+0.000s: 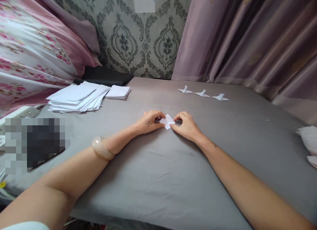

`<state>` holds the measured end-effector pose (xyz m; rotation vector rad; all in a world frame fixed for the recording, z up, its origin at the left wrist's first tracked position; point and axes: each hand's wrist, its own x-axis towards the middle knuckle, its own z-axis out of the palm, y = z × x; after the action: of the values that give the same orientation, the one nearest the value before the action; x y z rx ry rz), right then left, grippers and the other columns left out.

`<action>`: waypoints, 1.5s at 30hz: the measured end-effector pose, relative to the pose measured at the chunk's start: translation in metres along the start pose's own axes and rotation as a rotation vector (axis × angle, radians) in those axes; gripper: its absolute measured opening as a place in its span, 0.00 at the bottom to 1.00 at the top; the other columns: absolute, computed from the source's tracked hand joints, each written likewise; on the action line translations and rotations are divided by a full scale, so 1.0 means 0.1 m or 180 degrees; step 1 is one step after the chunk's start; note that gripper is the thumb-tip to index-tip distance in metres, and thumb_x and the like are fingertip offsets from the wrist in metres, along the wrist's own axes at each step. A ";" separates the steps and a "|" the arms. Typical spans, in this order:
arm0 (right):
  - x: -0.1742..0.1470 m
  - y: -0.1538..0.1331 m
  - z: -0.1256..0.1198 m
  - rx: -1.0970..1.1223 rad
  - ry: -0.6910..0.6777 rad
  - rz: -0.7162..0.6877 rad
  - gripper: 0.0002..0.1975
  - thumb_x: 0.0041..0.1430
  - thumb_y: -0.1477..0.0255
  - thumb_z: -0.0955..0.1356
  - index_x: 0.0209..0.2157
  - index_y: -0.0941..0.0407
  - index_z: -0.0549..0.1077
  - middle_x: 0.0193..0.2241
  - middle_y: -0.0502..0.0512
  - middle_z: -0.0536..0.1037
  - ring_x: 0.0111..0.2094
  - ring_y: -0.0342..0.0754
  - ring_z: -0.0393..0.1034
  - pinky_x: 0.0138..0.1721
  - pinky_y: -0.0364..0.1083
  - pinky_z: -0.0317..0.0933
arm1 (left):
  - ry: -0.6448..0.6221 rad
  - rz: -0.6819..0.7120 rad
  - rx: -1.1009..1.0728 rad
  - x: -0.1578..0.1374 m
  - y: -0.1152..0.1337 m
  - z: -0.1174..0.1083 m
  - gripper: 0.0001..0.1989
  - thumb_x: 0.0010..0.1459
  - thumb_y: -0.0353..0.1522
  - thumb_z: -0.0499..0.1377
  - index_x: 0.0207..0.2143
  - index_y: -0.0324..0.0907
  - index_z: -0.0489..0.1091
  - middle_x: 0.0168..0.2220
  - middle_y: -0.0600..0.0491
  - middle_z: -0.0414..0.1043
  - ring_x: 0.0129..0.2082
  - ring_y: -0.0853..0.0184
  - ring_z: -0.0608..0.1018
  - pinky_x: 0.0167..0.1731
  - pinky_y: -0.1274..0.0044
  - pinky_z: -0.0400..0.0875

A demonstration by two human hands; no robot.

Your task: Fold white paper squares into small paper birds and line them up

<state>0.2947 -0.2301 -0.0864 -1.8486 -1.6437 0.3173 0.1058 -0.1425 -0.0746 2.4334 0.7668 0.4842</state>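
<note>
A small white folded paper (168, 119), diamond-shaped from here, is held at its two side corners in the middle of the grey cloth surface (158, 177). My left hand (151, 121) pinches its left corner between thumb and fingers. On the opposite side, the thumb and fingers of my right hand (185, 125) close on the right corner. Farther back to the right stand three white folded paper figures in a row: a left one (185, 89), a middle one (202, 93) and a right one (220, 97). A pale bangle (102, 148) circles my left forearm.
At the back left lie a large stack of white paper (76, 97) and a smaller stack (118, 92). Behind them is a black flat item (106, 76). A power strip (18, 116) and a blurred-out dark object (44, 141) sit at the left edge. Curtains (237, 35) hang at right.
</note>
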 end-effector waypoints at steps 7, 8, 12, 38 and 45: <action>-0.02 -0.03 -0.01 -0.0044 -0.0019 0.0088 0.08 0.48 0.65 0.69 0.30 0.53 0.70 0.40 0.54 0.71 0.46 0.52 0.63 0.49 0.51 0.59 | 0.0008 -0.0063 -0.0003 0.01 0.01 0.00 0.14 0.54 0.37 0.60 0.43 0.44 0.71 0.40 0.51 0.72 0.39 0.64 0.72 0.48 0.66 0.61; -0.02 -0.03 -0.02 -0.0040 -0.0007 0.0052 0.08 0.48 0.65 0.69 0.30 0.53 0.70 0.40 0.54 0.71 0.46 0.52 0.63 0.49 0.51 0.59 | 0.0008 -0.0065 -0.0018 0.01 0.01 0.00 0.14 0.54 0.37 0.61 0.43 0.44 0.71 0.40 0.51 0.72 0.39 0.64 0.72 0.47 0.67 0.62; -0.02 -0.02 -0.02 0.0027 0.0047 -0.0126 0.07 0.48 0.67 0.69 0.30 0.53 0.70 0.40 0.54 0.71 0.45 0.51 0.64 0.48 0.51 0.59 | -0.0002 -0.0037 -0.0101 0.01 0.00 0.00 0.14 0.54 0.37 0.61 0.43 0.43 0.71 0.40 0.50 0.72 0.39 0.65 0.72 0.43 0.71 0.64; 0.03 -0.25 -0.07 0.1650 0.0460 0.0494 0.10 0.48 0.63 0.70 0.26 0.56 0.76 0.29 0.52 0.75 0.28 0.44 0.65 0.35 0.47 0.61 | 0.0332 -0.0052 -0.1252 0.00 0.11 0.03 0.24 0.50 0.41 0.65 0.47 0.40 0.68 0.44 0.46 0.71 0.44 0.63 0.73 0.43 0.72 0.67; 0.02 -0.34 -0.08 0.2532 0.0313 0.0496 0.16 0.52 0.57 0.69 0.33 0.57 0.75 0.32 0.55 0.79 0.33 0.46 0.73 0.39 0.47 0.65 | 0.0236 -0.0561 -0.2888 0.04 0.16 0.03 0.22 0.47 0.36 0.68 0.43 0.36 0.70 0.41 0.47 0.73 0.41 0.65 0.75 0.47 0.70 0.67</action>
<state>0.2726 -0.2304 -0.0592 -1.3416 -1.0695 0.7999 0.1168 -0.1523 -0.0670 1.5026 0.5978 0.6714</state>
